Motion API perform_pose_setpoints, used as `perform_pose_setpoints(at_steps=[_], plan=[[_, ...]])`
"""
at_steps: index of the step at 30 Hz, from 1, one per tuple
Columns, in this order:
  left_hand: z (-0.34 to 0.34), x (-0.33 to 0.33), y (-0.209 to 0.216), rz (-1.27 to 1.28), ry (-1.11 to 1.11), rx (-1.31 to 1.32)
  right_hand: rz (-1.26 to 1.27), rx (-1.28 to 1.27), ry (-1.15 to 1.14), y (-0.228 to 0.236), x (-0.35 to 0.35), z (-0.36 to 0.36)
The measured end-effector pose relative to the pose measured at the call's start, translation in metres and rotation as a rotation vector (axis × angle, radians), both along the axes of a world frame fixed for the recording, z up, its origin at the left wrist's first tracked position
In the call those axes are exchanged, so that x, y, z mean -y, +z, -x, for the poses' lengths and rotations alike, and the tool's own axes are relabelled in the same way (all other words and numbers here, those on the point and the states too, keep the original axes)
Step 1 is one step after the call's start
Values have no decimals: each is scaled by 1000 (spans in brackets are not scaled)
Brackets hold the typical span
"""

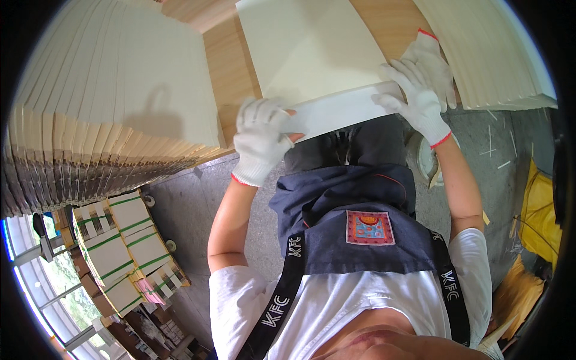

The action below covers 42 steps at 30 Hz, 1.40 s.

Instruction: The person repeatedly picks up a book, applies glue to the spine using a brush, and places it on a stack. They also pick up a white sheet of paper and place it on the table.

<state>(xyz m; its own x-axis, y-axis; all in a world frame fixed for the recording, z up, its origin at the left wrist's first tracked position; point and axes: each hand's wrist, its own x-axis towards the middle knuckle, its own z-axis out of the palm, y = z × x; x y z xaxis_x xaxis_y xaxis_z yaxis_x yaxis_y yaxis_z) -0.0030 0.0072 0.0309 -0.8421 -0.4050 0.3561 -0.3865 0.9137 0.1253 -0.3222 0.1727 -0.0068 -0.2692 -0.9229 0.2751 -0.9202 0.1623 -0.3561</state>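
Both hands wear white knit gloves. The left hand [259, 139] is closed in a pinch on the near left corner of a cream paper signature [312, 57]; the right hand [420, 84] lies mostly flat, fingers spread, pressing its near right corner. The signature rests on the wooden bench [225, 60], its folded near edge overhanging toward the person. Fanned stacks of like sheets [114, 114] sit at left, another stack [486, 54] at right. Judgement: light, limp, easily creased; glove grip appears adequate. Best held at the folded edge, both corners together.
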Motion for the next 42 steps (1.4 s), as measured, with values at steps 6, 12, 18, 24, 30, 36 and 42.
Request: perform_pose_setpoints(at_steps=[6,12,18,24,30,36,42], plan=[[8,0,6,50,-165,9,2,-73,-2,2,-1,-2],[23,1,10,187,-317,-38,149,197,45,13,1,-1],[33,-9,11,141,-219,-22,-73,-26,409,42,47,12],[44,8,35,-206,-24,89,-316,23,384,58,73,21],[55,26,43,-548,254,271,-630,-38,372,90,79,6],[55,57,33,-1038,211,294,-400,-10,490,72,70,19],[50,65,28,-1032,101,209,-256,-226,524,56,73,23]])
